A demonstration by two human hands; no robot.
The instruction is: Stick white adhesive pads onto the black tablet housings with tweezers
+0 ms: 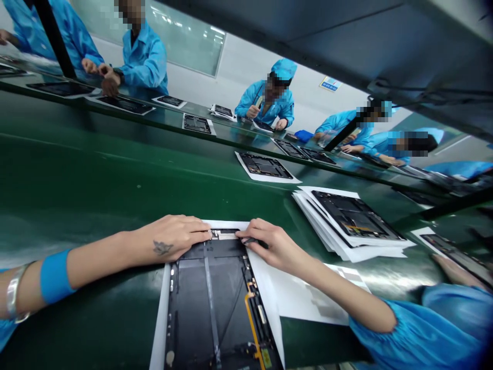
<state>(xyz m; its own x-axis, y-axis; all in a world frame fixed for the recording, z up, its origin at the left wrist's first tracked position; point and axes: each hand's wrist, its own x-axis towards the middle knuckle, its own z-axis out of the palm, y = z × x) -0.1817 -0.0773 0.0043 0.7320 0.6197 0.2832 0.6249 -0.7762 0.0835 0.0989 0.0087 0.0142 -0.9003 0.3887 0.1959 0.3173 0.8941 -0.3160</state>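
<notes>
An opened tablet chassis (215, 303) lies on a white sheet (265, 288) on the green belt in front of me, its dark inner parts and an orange flex cable showing. My left hand (173, 239) rests flat on its top left corner, fingers stretched toward the upper edge. My right hand (271, 244) presses on the top right corner and pinches a thin dark tool whose tip lies against the chassis edge.
A stack of white sheets with another opened tablet (354, 218) sits to the right. More tablets (265, 167) lie along the green conveyor (77, 169). Several people in blue coats work on the far side. Another person's hand (458, 270) is at the right.
</notes>
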